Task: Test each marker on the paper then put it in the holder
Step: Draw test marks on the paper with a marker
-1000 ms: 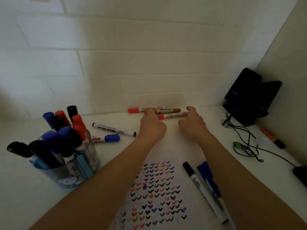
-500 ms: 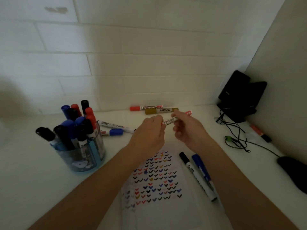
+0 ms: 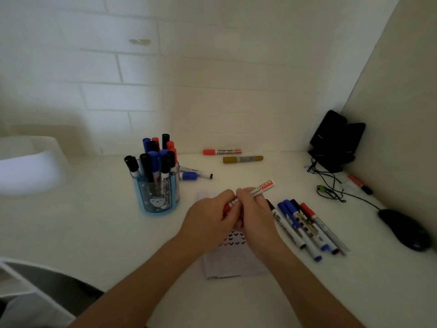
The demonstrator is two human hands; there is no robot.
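A white desk (image 3: 94, 233) bears holder (image 3: 157, 197), paper (image 3: 231, 263), loose markers (image 3: 307, 229), mouse (image 3: 404, 229).

Left hand (image 3: 208, 220) and right hand (image 3: 256, 216) hide the red marker's (image 3: 260, 188) cap end and most of the paper (image 3: 233, 263).

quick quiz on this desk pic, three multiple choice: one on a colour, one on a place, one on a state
1. What colour is the holder?
A green
B red
C blue

2. Where does the gold marker lie?
A in the holder
B on the desk, far side
C off the desk

3. The red marker at centre is:
A held in both hands
B lying loose on the desk
C standing in the holder

Answers:
1 C, its clear wall is tinted blue.
2 B, it lies flat on the far side.
3 A, the left hand and right hand both curl round it.
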